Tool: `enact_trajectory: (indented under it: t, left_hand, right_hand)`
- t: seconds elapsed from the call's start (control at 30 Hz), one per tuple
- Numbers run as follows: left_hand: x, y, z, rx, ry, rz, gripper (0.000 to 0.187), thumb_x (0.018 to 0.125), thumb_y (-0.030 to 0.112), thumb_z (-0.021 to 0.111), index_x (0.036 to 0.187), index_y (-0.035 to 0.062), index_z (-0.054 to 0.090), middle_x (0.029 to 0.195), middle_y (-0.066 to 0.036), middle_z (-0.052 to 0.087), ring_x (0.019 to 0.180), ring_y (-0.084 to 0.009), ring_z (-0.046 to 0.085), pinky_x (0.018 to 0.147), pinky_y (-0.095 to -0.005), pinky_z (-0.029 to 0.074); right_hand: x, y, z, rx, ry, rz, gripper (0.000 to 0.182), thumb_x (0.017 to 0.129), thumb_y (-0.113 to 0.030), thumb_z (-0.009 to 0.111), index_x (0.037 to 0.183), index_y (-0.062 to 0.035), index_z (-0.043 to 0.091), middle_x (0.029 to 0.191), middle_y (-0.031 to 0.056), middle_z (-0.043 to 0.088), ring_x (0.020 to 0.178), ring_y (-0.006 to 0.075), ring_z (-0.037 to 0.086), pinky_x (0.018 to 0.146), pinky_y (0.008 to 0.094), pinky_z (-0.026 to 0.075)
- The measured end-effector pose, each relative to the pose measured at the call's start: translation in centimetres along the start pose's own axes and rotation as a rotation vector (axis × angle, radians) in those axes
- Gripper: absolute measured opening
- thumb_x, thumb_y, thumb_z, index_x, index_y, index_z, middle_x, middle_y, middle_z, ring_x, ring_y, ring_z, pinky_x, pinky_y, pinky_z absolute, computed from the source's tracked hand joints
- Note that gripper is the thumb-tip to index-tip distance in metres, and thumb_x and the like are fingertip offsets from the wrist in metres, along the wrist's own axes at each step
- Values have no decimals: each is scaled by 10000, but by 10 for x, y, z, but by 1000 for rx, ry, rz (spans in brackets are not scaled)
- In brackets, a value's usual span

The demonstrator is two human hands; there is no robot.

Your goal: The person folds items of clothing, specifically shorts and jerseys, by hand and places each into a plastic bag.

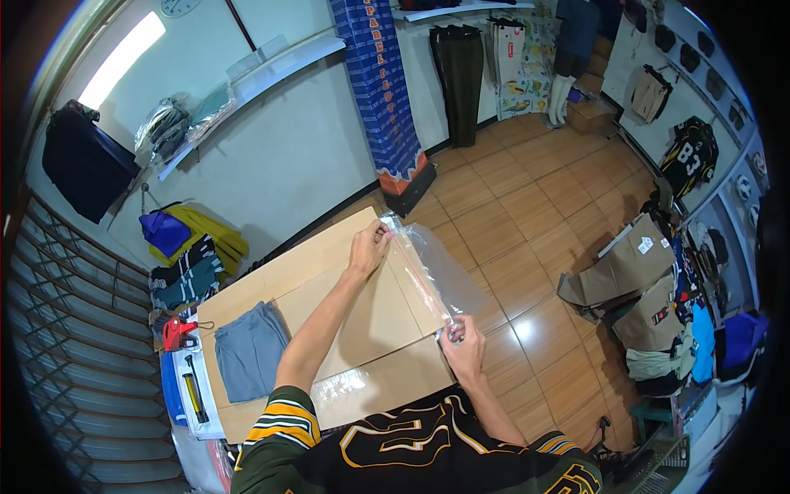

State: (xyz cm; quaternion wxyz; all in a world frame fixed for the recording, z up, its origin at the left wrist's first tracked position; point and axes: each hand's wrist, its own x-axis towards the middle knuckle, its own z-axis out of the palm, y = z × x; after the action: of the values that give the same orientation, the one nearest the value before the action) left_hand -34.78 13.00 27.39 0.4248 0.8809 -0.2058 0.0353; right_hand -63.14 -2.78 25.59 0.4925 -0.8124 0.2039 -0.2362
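A clear plastic bag (444, 267) lies along the right edge of the cardboard (362, 309), part of it hanging past that edge above the floor. My left hand (370, 247) pinches the bag's far corner, fingers pressed together. Its near corner is gripped by my right hand (463, 346), just off the cardboard's edge. Between the two hands, the bag's strip-like edge is stretched fairly straight. Folded grey trousers or shorts (251, 350) rest on the left part of the cardboard, apart from both hands.
A red tape dispenser (179, 333) and a yellow-and-black pump-like tool (196, 395) sit at the left. Piled clothes (658, 313) stand at the right. A blue-wrapped pillar (374, 90) rises beyond the cardboard. Tiled floor (527, 239) extends behind. A metal folding gate (82, 354) borders the left.
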Motion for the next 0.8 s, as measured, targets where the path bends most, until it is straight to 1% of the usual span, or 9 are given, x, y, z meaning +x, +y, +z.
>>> enact_trajectory:
  t: [0.07, 0.17, 0.2, 0.23, 0.3, 0.37, 0.57, 0.63, 0.8]
  left_hand:
    - [-6, 0, -3, -10, 14, 4, 109, 914, 81, 703, 942, -5, 642, 710, -71, 656, 634, -126, 596, 627, -307, 502]
    - [-17, -8, -13, 19, 72, 63, 137, 921, 109, 702, 946, -8, 636, 744, -101, 665, 674, -173, 620, 663, -326, 514]
    - [-21, -9, -19, 36, 56, 35, 131, 915, 119, 699, 954, 6, 644, 775, -134, 678, 715, -238, 651, 687, -358, 521]
    - [-25, -10, -25, 53, 39, 7, 128, 908, 129, 697, 961, 21, 652, 805, -168, 690, 756, -303, 682, 712, -389, 528]
    - [-33, -23, -33, 50, 34, 25, 124, 912, 124, 687, 970, 20, 652, 819, -175, 693, 768, -318, 685, 721, -399, 530]
    - [-41, -33, -47, 49, 33, 48, 120, 915, 119, 677, 979, 20, 652, 834, -183, 696, 780, -334, 688, 731, -408, 531]
    - [-70, -59, -91, 239, 17, 124, 121, 906, 103, 647, 985, 12, 638, 905, -181, 695, 859, -356, 676, 766, -423, 525]
    - [-78, -71, -108, 323, -20, 135, 133, 890, 139, 646, 977, 38, 648, 957, -188, 693, 932, -383, 668, 827, -467, 531]
    - [-98, -92, -146, 364, -39, 187, 120, 875, 121, 643, 961, 38, 652, 959, -188, 692, 933, -391, 667, 823, -474, 537]
  right_hand:
    - [-6, -10, 4, -32, -14, 22, 256, 784, -116, 752, 1003, -72, 628, 724, 100, 682, 626, 244, 676, 586, 385, 531]
    - [-15, -22, 10, -80, -84, 25, 263, 776, -106, 763, 985, -42, 617, 715, 82, 682, 610, 200, 668, 594, 346, 540]
    - [-17, -23, 13, -83, -81, 21, 263, 776, -106, 763, 985, -42, 617, 715, 82, 682, 610, 200, 668, 594, 346, 540]
    - [-21, -22, 18, -119, -107, -14, 235, 780, -123, 757, 956, -41, 626, 710, 91, 692, 617, 231, 683, 597, 369, 544]
    - [-30, -27, 25, -156, -127, -48, 211, 783, -140, 752, 927, -40, 635, 705, 100, 701, 625, 262, 698, 601, 391, 548]
    - [-38, -35, 32, -234, -242, 19, 185, 811, -192, 716, 922, -66, 640, 752, 129, 724, 687, 379, 701, 648, 492, 543]
    - [-71, -52, 75, -353, -304, -39, 166, 835, -224, 688, 866, -62, 671, 725, 198, 702, 690, 413, 697, 628, 534, 534]
    - [-83, -68, 86, -371, -391, -37, 177, 840, -219, 685, 845, -43, 678, 725, 212, 697, 696, 420, 695, 636, 541, 534]
    - [-113, -81, 117, -347, -421, -100, 196, 850, -214, 676, 846, -18, 685, 734, 231, 691, 702, 433, 689, 652, 547, 535]
